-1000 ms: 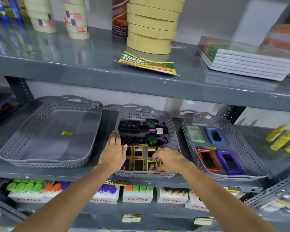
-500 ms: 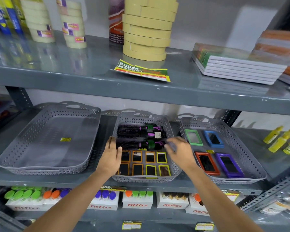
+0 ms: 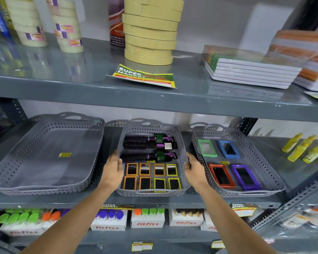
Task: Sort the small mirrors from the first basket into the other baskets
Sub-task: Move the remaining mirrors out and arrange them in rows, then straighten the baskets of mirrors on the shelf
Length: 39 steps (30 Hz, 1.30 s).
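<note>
The middle grey basket (image 3: 151,194) holds several small mirrors in two rows at its front, orange-framed ones (image 3: 131,169) on the left and yellow-framed ones (image 3: 171,169) on the right. Black and purple hairbrushes (image 3: 145,142) lie behind them. My left hand (image 3: 113,169) grips the basket's left wall with the thumb over the rim. My right hand (image 3: 195,168) holds the right wall. The left basket (image 3: 44,189) has only a small yellow sticker inside. The right basket (image 3: 246,194) carries larger mirrors: green (image 3: 207,147), blue (image 3: 229,149), red (image 3: 221,176), purple (image 3: 245,176).
All three baskets sit on a grey metal shelf (image 3: 117,203). The shelf above (image 3: 154,101) overhangs them, with tape rolls (image 3: 149,33) and notebooks (image 3: 250,70) on it. Yellow bottles (image 3: 301,149) stand to the right. Boxes of bottles (image 3: 147,219) fill the shelf below.
My right hand has left the front-row yellow mirrors and moved to the basket's right wall. My left hand stayed on the left wall. The mirrors now lie uncovered in two rows.
</note>
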Motion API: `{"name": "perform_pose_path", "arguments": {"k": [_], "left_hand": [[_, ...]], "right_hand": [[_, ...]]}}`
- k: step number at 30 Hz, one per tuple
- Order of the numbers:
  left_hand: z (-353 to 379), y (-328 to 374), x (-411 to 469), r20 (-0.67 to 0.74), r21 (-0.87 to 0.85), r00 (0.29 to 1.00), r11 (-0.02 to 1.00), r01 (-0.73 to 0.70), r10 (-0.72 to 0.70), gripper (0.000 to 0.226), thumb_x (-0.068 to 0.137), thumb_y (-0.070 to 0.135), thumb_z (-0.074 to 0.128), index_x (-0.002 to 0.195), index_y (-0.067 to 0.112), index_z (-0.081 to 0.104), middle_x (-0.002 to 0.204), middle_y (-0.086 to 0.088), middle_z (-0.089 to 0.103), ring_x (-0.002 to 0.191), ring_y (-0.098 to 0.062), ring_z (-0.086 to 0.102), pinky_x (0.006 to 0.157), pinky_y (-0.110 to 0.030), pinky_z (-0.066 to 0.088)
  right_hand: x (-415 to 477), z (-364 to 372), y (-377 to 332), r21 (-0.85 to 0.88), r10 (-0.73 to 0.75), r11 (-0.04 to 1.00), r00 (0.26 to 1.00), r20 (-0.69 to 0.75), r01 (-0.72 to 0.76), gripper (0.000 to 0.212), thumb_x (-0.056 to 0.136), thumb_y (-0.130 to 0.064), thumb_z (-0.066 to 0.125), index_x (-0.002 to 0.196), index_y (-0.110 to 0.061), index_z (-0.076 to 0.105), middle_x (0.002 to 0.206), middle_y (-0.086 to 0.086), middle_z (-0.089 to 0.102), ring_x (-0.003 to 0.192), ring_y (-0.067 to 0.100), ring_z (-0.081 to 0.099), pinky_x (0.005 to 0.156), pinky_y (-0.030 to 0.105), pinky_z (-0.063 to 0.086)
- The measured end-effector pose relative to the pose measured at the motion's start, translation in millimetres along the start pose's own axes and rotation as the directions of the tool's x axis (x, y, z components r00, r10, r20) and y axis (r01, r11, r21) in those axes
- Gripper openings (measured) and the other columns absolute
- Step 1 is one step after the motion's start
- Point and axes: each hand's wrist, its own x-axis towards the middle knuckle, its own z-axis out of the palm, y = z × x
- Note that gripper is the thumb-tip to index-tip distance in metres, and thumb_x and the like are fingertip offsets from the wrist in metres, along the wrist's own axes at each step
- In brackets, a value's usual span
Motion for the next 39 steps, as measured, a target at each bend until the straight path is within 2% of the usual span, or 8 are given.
{"name": "perform_pose_path", "arguments": {"k": [3,8,12,15,19,24,34,39], "left_hand": [[1.1,0.0,1.4,0.007,0.018,1.0,1.0,0.011,-0.011,0.046,0.098,0.014,0.035,0.142,0.005,0.027,0.144,-0.021,0.036,0.128,-0.036,0.041,0.109,-0.042,0.032],[-1.0,16.3,-2.3,-0.008,0.152,0.999,0.988,-0.04,0.042,0.049,0.098,0.025,0.035,0.14,0.001,0.026,0.15,-0.02,0.023,0.131,-0.038,0.036,0.104,-0.05,0.037],[23.6,79.8,-20.8,-0.069,0.17,0.96,0.951,-0.257,0.271,0.055,0.096,0.03,0.035,0.143,0.002,0.023,0.154,-0.015,0.017,0.139,-0.031,0.026,0.109,-0.046,0.032],[73.0,136.2,-39.4,0.043,0.009,0.925,0.926,-0.378,0.377,0.055,0.098,0.029,0.033,0.145,0.004,0.018,0.155,-0.013,0.016,0.142,-0.025,0.018,0.114,-0.033,0.017],[152.2,179.9,-54.2,0.242,-0.148,0.924,0.952,-0.267,0.297,0.053,0.098,0.028,0.034,0.142,0.001,0.023,0.15,-0.02,0.027,0.137,-0.03,0.028,0.114,-0.037,0.023],[201.3,185.3,-58.5,0.328,-0.119,0.938,0.99,-0.08,0.115,0.053,0.098,0.022,0.034,0.141,-0.005,0.019,0.149,-0.022,0.024,0.133,-0.033,0.033,0.109,-0.038,0.031],[213.7,177.2,-59.6,0.334,-0.101,0.931,0.987,-0.121,0.148,0.056,0.099,0.017,0.031,0.145,0.001,0.004,0.154,-0.018,0.017,0.137,-0.03,0.029,0.109,-0.031,0.026],[210.7,175.4,-59.4,0.35,-0.081,0.922,0.986,-0.146,0.165,0.055,0.1,0.018,0.029,0.145,0.0,0.003,0.154,-0.018,0.014,0.14,-0.029,0.024,0.111,-0.03,0.022]], "right_hand": [[0.2,-4.2,-4.1,-0.046,-0.011,0.999,1.0,0.02,0.012,0.05,0.099,-0.011,0.04,0.148,-0.017,0.03,0.12,0.013,0.067,0.092,0.026,0.068,0.08,0.033,0.056],[-3.3,-32.6,-9.3,0.046,-0.063,0.997,0.997,0.035,0.061,0.043,0.098,-0.01,0.045,0.141,-0.01,0.042,0.136,0.009,0.057,0.122,0.023,0.056,0.103,0.029,0.041],[7.1,-98.4,7.8,-0.063,-0.113,0.992,0.989,-0.093,0.107,0.034,0.096,-0.009,0.048,0.129,-0.012,0.055,0.121,0.01,0.066,0.102,0.025,0.064,0.092,0.029,0.046],[23.7,-152.8,45.8,-0.172,-0.052,0.985,0.975,-0.214,0.015,0.031,0.096,-0.012,0.048,0.125,-0.011,0.059,0.117,0.016,0.068,0.108,0.033,0.062,0.093,0.034,0.045],[39.2,-202.8,105.8,-0.35,0.103,0.92,0.97,-0.218,-0.176,0.037,0.095,-0.008,0.045,0.131,-0.006,0.053,0.114,0.027,0.066,0.107,0.043,0.06,0.087,0.041,0.047],[40.3,-213.3,158.6,-0.378,0.182,0.896,0.969,-0.169,-0.234,0.043,0.095,-0.002,0.041,0.138,-0.002,0.044,0.127,0.025,0.058,0.114,0.042,0.055,0.09,0.041,0.045],[41.2,-207.7,181.6,-0.177,0.237,0.945,0.95,-0.205,-0.274,0.043,0.094,0.003,0.04,0.133,-0.01,0.052,0.125,0.018,0.062,0.11,0.033,0.059,0.077,0.026,0.038],[40.7,-206.4,178.0,-0.144,0.247,0.949,0.946,-0.208,-0.28,0.04,0.094,0.002,0.043,0.131,-0.012,0.054,0.122,0.017,0.063,0.108,0.033,0.059,0.083,0.031,0.045]]}}
